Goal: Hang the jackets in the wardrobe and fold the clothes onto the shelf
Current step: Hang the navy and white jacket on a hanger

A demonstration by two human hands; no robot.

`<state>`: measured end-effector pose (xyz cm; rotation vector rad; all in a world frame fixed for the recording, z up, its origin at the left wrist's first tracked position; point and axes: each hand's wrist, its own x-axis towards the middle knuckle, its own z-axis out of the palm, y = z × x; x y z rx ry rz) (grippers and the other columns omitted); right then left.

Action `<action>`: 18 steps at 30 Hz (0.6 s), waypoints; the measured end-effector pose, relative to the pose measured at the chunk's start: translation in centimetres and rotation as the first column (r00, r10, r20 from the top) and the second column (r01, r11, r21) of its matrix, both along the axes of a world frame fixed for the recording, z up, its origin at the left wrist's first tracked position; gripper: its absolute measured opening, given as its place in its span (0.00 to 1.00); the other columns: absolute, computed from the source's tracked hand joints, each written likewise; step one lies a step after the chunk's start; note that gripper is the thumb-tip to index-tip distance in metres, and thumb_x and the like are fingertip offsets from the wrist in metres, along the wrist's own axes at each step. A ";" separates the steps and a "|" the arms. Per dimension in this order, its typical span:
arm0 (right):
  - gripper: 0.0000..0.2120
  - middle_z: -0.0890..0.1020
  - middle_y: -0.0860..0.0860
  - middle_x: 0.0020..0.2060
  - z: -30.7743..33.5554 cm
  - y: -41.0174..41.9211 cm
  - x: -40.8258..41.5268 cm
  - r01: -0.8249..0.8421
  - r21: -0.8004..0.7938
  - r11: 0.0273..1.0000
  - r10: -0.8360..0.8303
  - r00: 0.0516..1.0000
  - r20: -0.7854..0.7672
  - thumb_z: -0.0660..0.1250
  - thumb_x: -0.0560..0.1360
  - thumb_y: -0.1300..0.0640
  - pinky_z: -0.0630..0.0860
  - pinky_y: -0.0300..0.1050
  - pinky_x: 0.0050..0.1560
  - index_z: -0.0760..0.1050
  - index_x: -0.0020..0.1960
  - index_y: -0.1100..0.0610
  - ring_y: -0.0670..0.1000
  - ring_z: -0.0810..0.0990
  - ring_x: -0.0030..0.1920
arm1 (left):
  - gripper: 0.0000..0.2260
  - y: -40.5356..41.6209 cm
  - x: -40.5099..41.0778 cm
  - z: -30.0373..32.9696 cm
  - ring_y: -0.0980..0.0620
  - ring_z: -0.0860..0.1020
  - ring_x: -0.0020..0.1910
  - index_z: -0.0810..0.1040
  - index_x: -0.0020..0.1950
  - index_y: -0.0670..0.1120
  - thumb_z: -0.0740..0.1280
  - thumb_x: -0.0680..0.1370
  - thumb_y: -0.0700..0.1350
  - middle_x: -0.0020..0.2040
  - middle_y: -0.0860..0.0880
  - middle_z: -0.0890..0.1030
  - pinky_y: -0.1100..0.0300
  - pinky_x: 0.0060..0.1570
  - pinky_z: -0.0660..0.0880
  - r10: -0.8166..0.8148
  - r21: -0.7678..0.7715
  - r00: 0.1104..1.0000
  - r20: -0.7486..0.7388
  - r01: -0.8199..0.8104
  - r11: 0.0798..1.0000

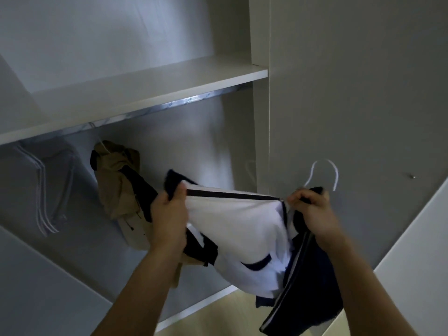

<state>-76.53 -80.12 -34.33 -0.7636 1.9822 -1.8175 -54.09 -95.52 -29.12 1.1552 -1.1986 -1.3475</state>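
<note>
A white and navy jacket [237,224] is held up in front of the open wardrobe, stretched between both hands. My left hand [169,214] grips its dark collar edge on the left. My right hand [312,209] grips the other side at the zip, together with the neck of a white wire hanger [323,173] whose hook sticks up above my fingers. A tan jacket [118,185] with dark trim hangs on a hanger from the metal rail [155,110] inside the wardrobe.
Several bare white hangers [46,187] hang at the rail's left end. A white shelf [145,93] runs above the rail. The grey wardrobe door [351,93] stands open on the right. Pale wood floor [218,318] shows below.
</note>
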 end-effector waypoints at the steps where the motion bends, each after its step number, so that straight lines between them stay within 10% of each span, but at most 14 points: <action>1: 0.14 0.74 0.59 0.47 0.0 0.2 -0.5 0.003 -0.005 1.000 -0.003 1.000 0.010 0.70 0.74 0.65 0.73 0.51 0.58 0.79 0.32 0.52 0.57 0.75 0.49 | 0.07 -0.8 1.0 -0.1 0.50 0.78 0.51 0.78 0.55 0.51 0.67 0.80 0.51 0.53 0.51 0.80 0.56 0.52 0.74 0.079 -0.039 0.994 0.069 -0.076 0.996; 5: 0.10 0.71 0.57 0.48 1.4 -0.3 -0.1 -0.104 -0.025 0.994 0.104 0.994 -0.030 0.68 0.76 0.60 0.70 0.42 0.46 0.79 0.36 0.54 0.52 0.72 0.44 | 0.26 -0.9 2.0 -1.7 0.37 0.70 0.63 0.68 0.68 0.36 0.72 0.74 0.41 0.63 0.36 0.73 0.49 0.63 0.64 0.411 -0.564 0.664 0.624 0.020 0.825; 9: 0.13 0.77 0.43 0.34 3.6 -1.0 2.0 -0.232 -0.104 0.967 0.215 0.965 -0.150 0.67 0.76 0.65 0.70 0.28 0.38 0.77 0.34 0.56 0.39 0.74 0.35 | 0.30 2.2 -2.4 -3.5 0.45 0.57 0.76 0.61 0.77 0.47 0.67 0.77 0.50 0.75 0.46 0.63 0.50 0.75 0.41 -0.062 -0.343 0.499 0.864 0.675 0.653; 11: 0.11 0.76 0.42 0.36 4.0 -1.4 2.8 -0.269 -0.079 0.960 0.248 0.946 -0.208 0.68 0.75 0.67 0.70 0.26 0.40 0.76 0.35 0.60 0.38 0.73 0.36 | 0.22 3.0 -3.8 -3.9 0.49 0.62 0.74 0.67 0.73 0.51 0.61 0.79 0.53 0.73 0.49 0.69 0.51 0.76 0.43 -0.386 -0.114 0.384 0.839 0.818 0.564; 14: 0.10 0.71 0.49 0.46 4.6 -1.7 3.0 -0.248 -0.053 0.967 0.225 0.934 -0.277 0.70 0.74 0.66 0.69 0.24 0.47 0.77 0.35 0.57 0.36 0.73 0.43 | 0.14 4.1 -3.9 -4.2 0.50 0.79 0.55 0.76 0.56 0.50 0.61 0.78 0.57 0.54 0.49 0.81 0.44 0.63 0.73 -0.709 0.073 0.403 0.578 0.840 0.537; 18: 0.14 0.69 0.50 0.46 4.8 -1.2 1.9 -0.201 -0.010 0.980 0.175 0.876 -0.450 0.71 0.72 0.68 0.66 0.22 0.49 0.76 0.34 0.51 0.33 0.71 0.45 | 0.17 5.1 -3.1 -4.7 0.49 0.80 0.54 0.76 0.58 0.48 0.61 0.76 0.56 0.54 0.47 0.81 0.46 0.57 0.77 -0.736 0.097 0.309 0.602 0.887 0.451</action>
